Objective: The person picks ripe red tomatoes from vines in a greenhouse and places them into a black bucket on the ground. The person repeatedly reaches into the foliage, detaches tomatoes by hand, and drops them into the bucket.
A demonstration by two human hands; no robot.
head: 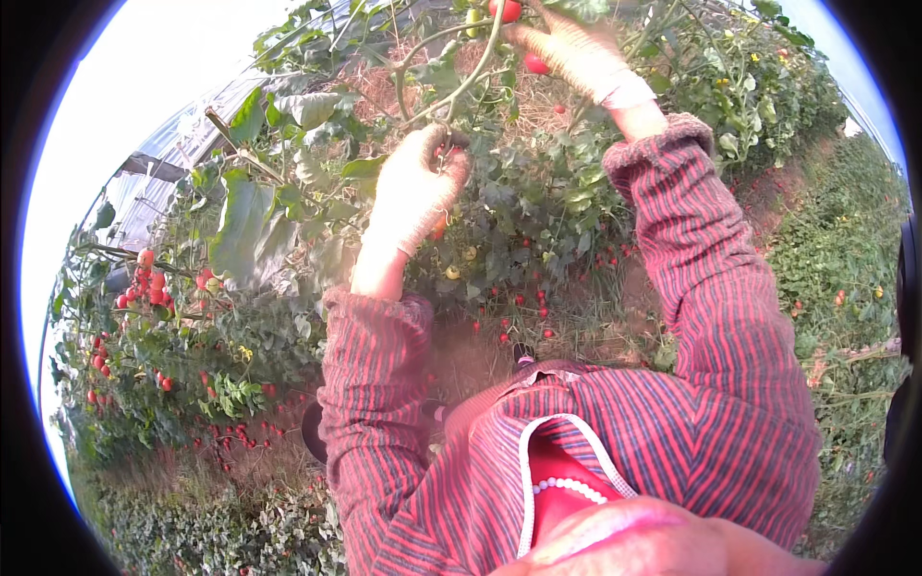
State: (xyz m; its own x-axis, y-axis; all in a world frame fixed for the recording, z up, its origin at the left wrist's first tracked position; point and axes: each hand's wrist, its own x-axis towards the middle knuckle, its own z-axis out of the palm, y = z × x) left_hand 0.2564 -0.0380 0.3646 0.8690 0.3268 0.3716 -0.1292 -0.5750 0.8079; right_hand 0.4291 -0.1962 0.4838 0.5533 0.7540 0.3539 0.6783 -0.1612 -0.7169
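Note:
My left hand (pixel 414 191), in a pale knit work glove, has its fingers curled in at a thin tomato stem (pixel 451 129). A small red bit shows between thumb and fingers, too small to name. Just above bends a thick green tomato vine (pixel 472 75). My right hand (pixel 569 57), gloved too and blurred, reaches up at the top edge beside a red tomato (pixel 506 10). Its fingertips are partly cut off by the frame, so its grip is unclear. Below its fingers hangs another red tomato (pixel 536 63), and a green fruit (pixel 472 23) is to the left.
Clusters of red tomatoes (pixel 151 284) hang on plants at left. Several fallen tomatoes (pixel 542 306) lie on the soil below. Leafy rows (pixel 828 252) run along the right. Plastic sheeting (pixel 144 201) and a broken brown stalk (pixel 241 147) stand at upper left.

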